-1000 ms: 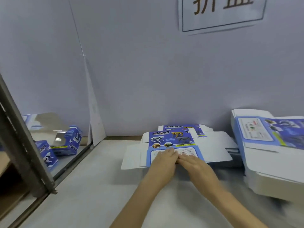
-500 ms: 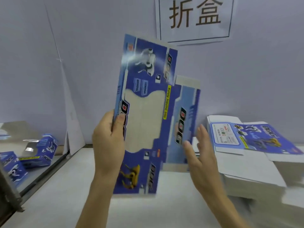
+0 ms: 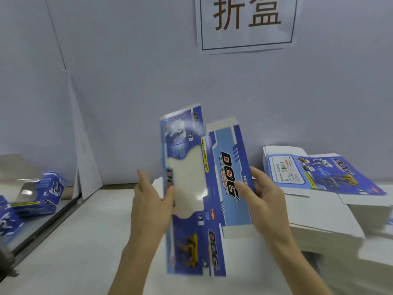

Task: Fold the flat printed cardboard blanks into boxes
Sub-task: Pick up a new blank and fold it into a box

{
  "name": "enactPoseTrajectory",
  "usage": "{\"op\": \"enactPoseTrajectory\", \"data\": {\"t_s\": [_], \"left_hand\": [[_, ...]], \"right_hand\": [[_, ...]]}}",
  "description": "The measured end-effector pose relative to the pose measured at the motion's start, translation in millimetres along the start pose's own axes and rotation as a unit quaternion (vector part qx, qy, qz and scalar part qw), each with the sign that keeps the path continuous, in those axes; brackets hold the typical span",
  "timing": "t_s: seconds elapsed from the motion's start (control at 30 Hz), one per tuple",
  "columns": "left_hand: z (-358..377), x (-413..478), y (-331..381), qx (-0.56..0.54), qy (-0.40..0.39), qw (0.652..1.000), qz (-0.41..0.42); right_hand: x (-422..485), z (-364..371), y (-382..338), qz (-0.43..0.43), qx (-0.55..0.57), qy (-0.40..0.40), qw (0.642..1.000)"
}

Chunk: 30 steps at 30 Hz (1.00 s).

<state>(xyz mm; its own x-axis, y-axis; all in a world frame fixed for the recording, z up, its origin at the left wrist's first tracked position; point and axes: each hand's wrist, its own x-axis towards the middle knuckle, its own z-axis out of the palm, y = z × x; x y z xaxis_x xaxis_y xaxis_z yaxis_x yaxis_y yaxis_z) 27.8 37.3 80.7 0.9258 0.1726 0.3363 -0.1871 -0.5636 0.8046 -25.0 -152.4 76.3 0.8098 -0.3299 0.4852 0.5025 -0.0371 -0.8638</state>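
Pale lavender partition walls enclose a white worktable [image 3: 85, 241], with a paper sign [image 3: 247, 23] bearing two large characters taped up above the work area. A person stands a blue printed cardboard blank [image 3: 191, 188], marked "DOG", on end above the table, printed side to the camera, likely so its creases can be worked into a tube. The left hand [image 3: 152, 201] grasps the blank's left edge, thumb on the printed face beside the clear window cut-out and fingers behind. The right hand [image 3: 262, 196] takes the outer edge of the lighter blue side panel, thumb across the print and fingers curled behind it; that panel already sits at a slight angle to the window panel, suggesting a first fold along the score between them is under way. The blank's end flaps are not yet turned in.

A tall stack of flat blanks [image 3: 319, 201] waits at the right, within easy reach for the next pick, its top sheet printed side up. Finished boxes [image 3: 45, 194] lie at far left beyond a metal rail [image 3: 45, 226], apparently set well apart from the unfolded stock. Motion blur softens the blank's lower edge, so whether it touches the table cannot be told.
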Motion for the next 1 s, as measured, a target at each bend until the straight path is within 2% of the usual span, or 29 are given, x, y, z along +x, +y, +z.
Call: {"op": "enactPoseTrajectory", "data": {"t_s": [0.03, 0.07, 0.1, 0.13, 0.17, 0.2, 0.27, 0.3, 0.37, 0.43, 0.5, 0.57, 0.63, 0.8, 0.87, 0.93, 1.0], "left_hand": [[1.6, -4.4, 3.6, 0.018, 0.0, 1.0, 0.018], [2.6, -9.8, 9.3, -0.055, -0.049, 0.996, 0.043], [2.7, -16.4, 18.6, -0.19, -0.132, 0.972, 0.051], [3.3, -23.5, 27.8, -0.31, -0.22, 0.923, 0.054], [5.8, -27.8, 32.8, -0.384, -0.263, 0.883, 0.06], [8.6, -29.8, 35.4, -0.427, -0.264, 0.863, 0.051], [9.1, -26.9, 35.8, -0.48, -0.184, 0.857, -0.003], [7.3, -23.3, 31.8, -0.494, -0.146, 0.857, -0.028], [-0.9, -15.8, 19.5, -0.495, -0.134, 0.857, -0.051], [-10.2, -12.5, 1.2, -0.462, -0.17, 0.867, -0.076], [-14.5, -17.7, -18.3, -0.41, -0.225, 0.876, -0.115], [-12.7, -27.7, -34.5, -0.388, -0.263, 0.868, -0.162], [-8.0, -39.1, -45.5, -0.389, -0.279, 0.856, -0.194], [-0.5, -54.1, -47.4, -0.395, -0.284, 0.853, -0.188], [0.5, -55.9, -45.4, -0.372, -0.286, 0.864, -0.182], [1.9, -57.5, -40.7, -0.349, -0.295, 0.872, -0.172], [2.4, -56.2, -36.4, -0.347, -0.3, 0.874, -0.158]], "right_hand": [[-2.4, 3.9, -2.0, -0.039, -0.012, -0.001, 0.999], [-5.0, 8.6, -4.4, -0.078, -0.028, -0.013, 0.997], [-9.0, 14.1, -6.4, -0.111, -0.045, -0.037, 0.992], [-13.2, 18.7, -7.9, -0.137, -0.069, -0.079, 0.985], [-17.6, 22.9, -9.0, -0.155, -0.1, -0.137, 0.973], [-21.5, 26.0, -10.1, -0.166, -0.137, -0.203, 0.955], [-23.6, 26.1, -10.7, -0.146, -0.198, -0.295, 0.923], [-22.7, 23.9, -10.2, -0.12, -0.214, -0.295, 0.923], [-19.9, 16.8, -5.0, -0.088, -0.255, -0.212, 0.939], [-16.3, 7.1, 5.4, -0.037, -0.31, -0.119, 0.942], [-16.5, -1.2, 13.4, 0.061, -0.286, -0.082, 0.953], [-20.6, -4.5, 19.0, 0.129, -0.225, -0.068, 0.963], [-28.2, -5.7, 25.4, 0.151, -0.222, -0.073, 0.961], [-32.1, -11.2, 30.1, 0.189, -0.189, -0.084, 0.96], [-28.8, -10.7, 29.4, 0.146, -0.3, -0.112, 0.936], [-23.6, -3.4, 26.0, -0.009, -0.434, -0.112, 0.894], [-16.3, 13.4, 16.2, -0.174, -0.479, -0.167, 0.844]]}}
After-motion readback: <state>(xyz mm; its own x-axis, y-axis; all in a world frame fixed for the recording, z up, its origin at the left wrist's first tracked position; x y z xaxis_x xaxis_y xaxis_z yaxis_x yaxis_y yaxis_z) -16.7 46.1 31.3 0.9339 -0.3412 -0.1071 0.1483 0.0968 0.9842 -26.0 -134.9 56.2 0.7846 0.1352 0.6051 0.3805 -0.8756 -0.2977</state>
